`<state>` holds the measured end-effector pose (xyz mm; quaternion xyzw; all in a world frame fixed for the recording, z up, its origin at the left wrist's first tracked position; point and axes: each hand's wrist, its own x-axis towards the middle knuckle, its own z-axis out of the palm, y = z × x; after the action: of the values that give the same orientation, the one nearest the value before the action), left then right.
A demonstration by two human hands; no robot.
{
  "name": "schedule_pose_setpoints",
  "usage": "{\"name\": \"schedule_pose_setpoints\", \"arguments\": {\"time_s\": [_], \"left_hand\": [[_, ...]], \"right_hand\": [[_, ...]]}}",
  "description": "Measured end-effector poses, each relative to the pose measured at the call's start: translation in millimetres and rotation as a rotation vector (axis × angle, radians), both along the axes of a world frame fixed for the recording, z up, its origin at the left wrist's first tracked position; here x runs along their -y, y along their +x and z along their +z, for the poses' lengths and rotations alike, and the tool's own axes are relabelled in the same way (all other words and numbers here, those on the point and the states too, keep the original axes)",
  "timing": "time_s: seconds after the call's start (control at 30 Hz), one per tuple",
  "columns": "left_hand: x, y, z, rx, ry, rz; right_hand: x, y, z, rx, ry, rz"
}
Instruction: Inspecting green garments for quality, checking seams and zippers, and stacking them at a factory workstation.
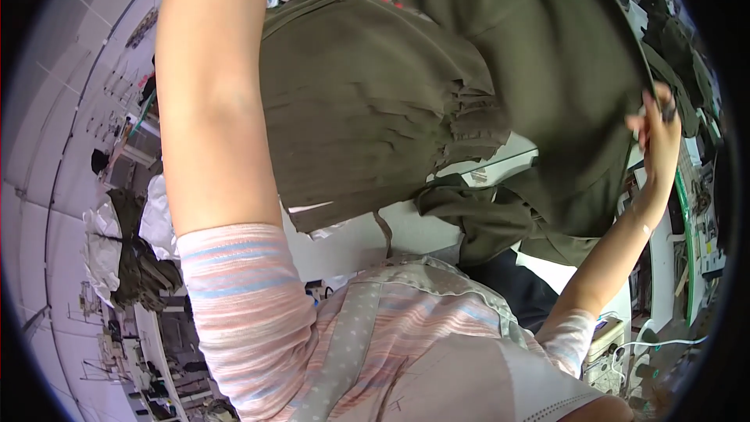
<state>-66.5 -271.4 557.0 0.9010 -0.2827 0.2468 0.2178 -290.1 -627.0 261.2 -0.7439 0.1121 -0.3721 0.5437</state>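
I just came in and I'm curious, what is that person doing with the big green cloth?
A person in a pink striped top is holding up a large olive-green fabric garment with both arms raised. The right hand pinches the cloth's edge on the right side. The left arm reaches up past the top of the picture, so that hand is out of view. The garment hangs spread out in front of them, with a gathered, ruffled part in the middle, above a white table.
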Motion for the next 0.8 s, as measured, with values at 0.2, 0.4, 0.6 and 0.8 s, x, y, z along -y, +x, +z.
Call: {"name": "schedule_pose_setpoints", "arguments": {"time_s": [0.2, 0.4, 0.6, 0.8], "left_hand": [[-35, 107, -7, -0.714, -0.517, -0.264], [-127, 96, -16, -0.645, -0.829, -0.551], [-232, -24, -114, -0.285, -0.752, -0.168], [-270, -83, -226, -0.244, -0.455, -0.062]], "right_hand": [[5, 127, 59, 0.309, -0.008, 0.055], [-21, 196, 37, 0.505, -0.173, -0.098], [-148, 179, -57, 0.456, -0.052, 0.388], [-178, 148, -143, 0.162, 0.02, 0.552]]}}
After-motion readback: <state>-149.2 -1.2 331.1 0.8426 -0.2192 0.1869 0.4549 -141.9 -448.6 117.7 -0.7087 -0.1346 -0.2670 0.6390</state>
